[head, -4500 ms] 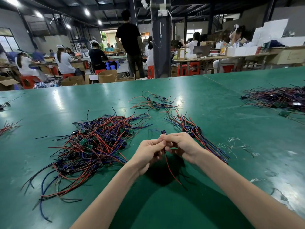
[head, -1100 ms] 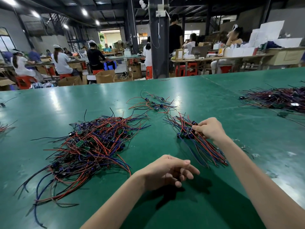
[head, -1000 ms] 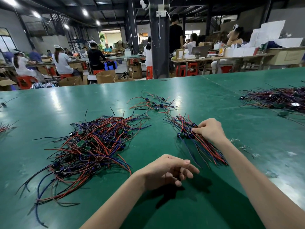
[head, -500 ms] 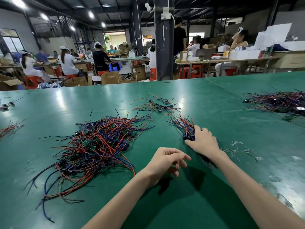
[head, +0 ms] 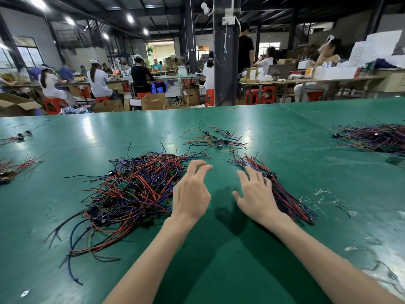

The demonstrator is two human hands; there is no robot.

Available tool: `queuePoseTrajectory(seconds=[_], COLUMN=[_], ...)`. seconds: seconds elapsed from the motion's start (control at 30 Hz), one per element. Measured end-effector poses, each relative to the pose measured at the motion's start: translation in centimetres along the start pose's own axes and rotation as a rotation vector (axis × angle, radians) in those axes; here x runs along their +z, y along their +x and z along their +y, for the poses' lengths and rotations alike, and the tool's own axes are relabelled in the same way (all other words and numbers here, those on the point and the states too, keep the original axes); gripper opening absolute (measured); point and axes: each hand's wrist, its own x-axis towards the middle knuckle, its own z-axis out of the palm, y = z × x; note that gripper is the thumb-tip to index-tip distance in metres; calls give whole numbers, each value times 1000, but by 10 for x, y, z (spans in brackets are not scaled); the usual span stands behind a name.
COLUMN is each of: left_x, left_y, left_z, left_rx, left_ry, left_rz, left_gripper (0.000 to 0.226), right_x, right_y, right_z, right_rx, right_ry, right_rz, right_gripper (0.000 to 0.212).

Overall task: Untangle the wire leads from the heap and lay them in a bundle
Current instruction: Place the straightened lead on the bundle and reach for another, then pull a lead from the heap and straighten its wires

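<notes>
Fingers (head: 195,170) splayed and empty on the left hand (head: 190,199) beside the heap (head: 135,189), straight and empty on the right hand (head: 256,199) over the edge of the bundle (head: 287,198). Pinch one lead at the heap's rim and draw slowly, easing crossings apart, not tugging. Thin red and blue leads, densely crossed, left of centre on the bench (head: 219,273).
</notes>
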Motion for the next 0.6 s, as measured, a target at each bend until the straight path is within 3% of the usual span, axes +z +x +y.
queuePoseTrajectory(seconds=[0.27, 0.4, 0.5, 0.6], left_x=[-33, -63, -78, -79], left_y=[24, 37, 37, 34], left_z=[-25, -60, -93, -104], left_rx=[-94, -331, -658, -847], left_ry=[72, 128, 508, 540], left_rz=[191, 257, -79, -285], left_gripper=[47, 45, 34, 31], right_x=[6, 7, 9, 9], right_y=[-7, -7, -6, -5], right_z=[-13, -11, -12, -12], right_rx=[-136, -107, -100, -84], right_ry=[0, 88, 94, 102], right_rz=[1, -28, -40, -45], right_gripper=[50, 47, 46, 46])
